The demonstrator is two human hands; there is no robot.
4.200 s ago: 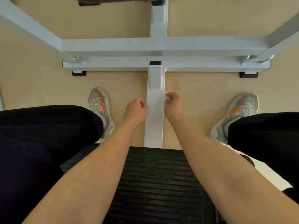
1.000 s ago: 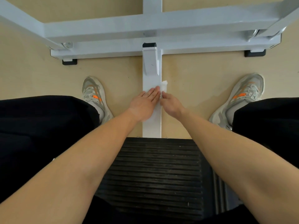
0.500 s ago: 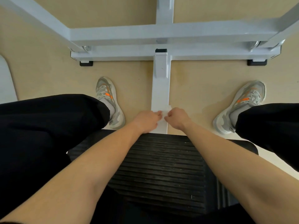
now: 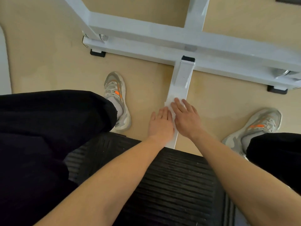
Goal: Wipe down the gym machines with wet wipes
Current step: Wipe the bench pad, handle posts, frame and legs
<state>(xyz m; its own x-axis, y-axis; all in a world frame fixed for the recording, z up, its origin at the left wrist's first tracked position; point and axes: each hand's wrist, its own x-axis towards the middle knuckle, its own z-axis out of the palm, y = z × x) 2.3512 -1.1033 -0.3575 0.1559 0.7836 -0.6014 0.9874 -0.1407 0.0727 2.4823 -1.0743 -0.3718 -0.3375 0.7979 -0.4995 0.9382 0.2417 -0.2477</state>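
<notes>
A white wet wipe point(image 4: 169, 101) lies spread on the white centre beam point(image 4: 181, 79) of the gym machine's floor frame. My right hand point(image 4: 185, 117) presses flat on the wipe with straight fingers. My left hand point(image 4: 160, 123) lies flat beside it on the beam's left side, fingers straight, its fingertips at the wipe's edge. Most of the wipe is hidden under my hands.
The beam joins a white cross bar point(image 4: 146, 49) with black rubber feet point(image 4: 97, 53). A black ribbed seat pad point(image 4: 171, 185) sits below my forearms. My shoes point(image 4: 117, 98) stand on the tan floor either side of the beam.
Both hands have gone from pinching the wipe near the seat edge to lying flat on it, a little farther along the beam. The view has swung to the left.
</notes>
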